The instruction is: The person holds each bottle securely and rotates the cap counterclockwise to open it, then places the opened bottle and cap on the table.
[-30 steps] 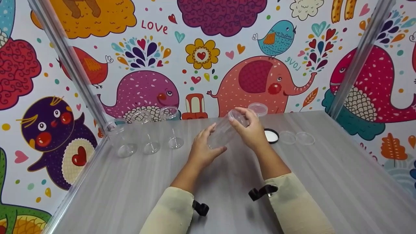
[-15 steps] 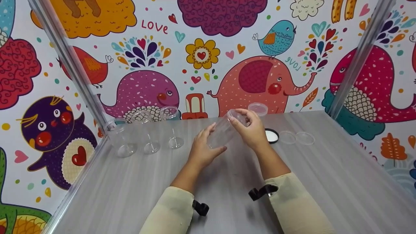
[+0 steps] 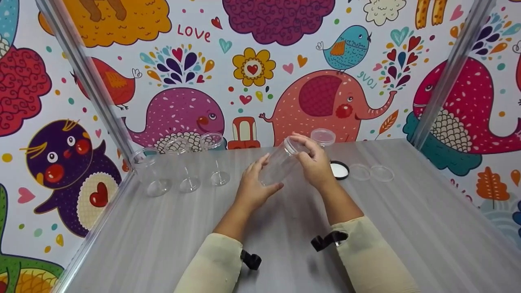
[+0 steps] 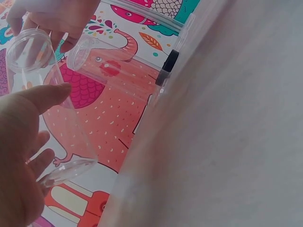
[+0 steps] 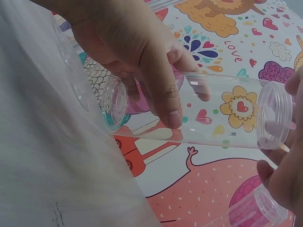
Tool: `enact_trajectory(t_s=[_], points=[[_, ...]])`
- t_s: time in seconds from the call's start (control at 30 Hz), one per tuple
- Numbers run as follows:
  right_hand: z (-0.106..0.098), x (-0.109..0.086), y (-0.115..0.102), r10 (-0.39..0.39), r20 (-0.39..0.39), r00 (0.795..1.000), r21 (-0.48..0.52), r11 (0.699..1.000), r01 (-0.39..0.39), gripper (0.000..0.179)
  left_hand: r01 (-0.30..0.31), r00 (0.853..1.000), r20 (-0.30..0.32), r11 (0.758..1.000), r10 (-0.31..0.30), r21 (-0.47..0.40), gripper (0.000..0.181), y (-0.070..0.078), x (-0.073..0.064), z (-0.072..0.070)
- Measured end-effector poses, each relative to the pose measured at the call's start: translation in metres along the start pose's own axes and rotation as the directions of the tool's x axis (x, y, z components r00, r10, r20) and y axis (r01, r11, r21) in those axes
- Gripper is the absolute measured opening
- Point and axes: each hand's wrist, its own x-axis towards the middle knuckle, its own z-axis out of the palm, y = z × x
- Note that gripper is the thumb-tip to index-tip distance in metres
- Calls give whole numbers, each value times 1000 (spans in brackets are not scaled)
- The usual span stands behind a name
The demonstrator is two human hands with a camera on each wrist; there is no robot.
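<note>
A clear plastic jar (image 3: 279, 165) is held in the air, tilted with its threaded mouth end up to the right. Around its lower body my left hand (image 3: 253, 185) curls, thumb on the near side, as the left wrist view also shows. My right hand (image 3: 317, 165) holds the mouth end with fingers over the far side and thumb near the rim (image 5: 274, 115). Whether a clear lid sits on that end I cannot tell. Just behind the right hand stands another clear jar (image 3: 323, 136), its lower part mostly hidden.
Three clear jars (image 3: 189, 167) stand upright in a row at the table's left back. Right of my right hand lie a black-rimmed white disc (image 3: 340, 170) and two clear round lids (image 3: 382, 173). A patterned wall (image 3: 252, 97) and metal posts (image 3: 447, 77) bound the grey table (image 3: 285, 244).
My right hand's thumb and fingers have shifted around the mouth end, uncovering more of the threaded rim. My left hand and the jar have stayed nearly still.
</note>
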Motion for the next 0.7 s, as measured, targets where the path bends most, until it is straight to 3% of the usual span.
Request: enact_trajectory(t_s=[0.2,0.33,0.5,0.7], points=[[0,0,0,17,20,1000,11,1000,-17,49,0,1000,-4,1000,0,2,93,0,0,0],[0,1,0,12,-1,1000,-54,998,-12,43,11,1000,0,1000,-11,-5,93,0,-1,-1],[1,3,0,87,-60,994,-176,980,-97,55,22,1000,8,1000,-22,-3,93,2,-2,-1],[2,4,-1,130,-83,988,-199,969,-144,56,21,1000,11,1000,-21,5,93,3,-2,0]])
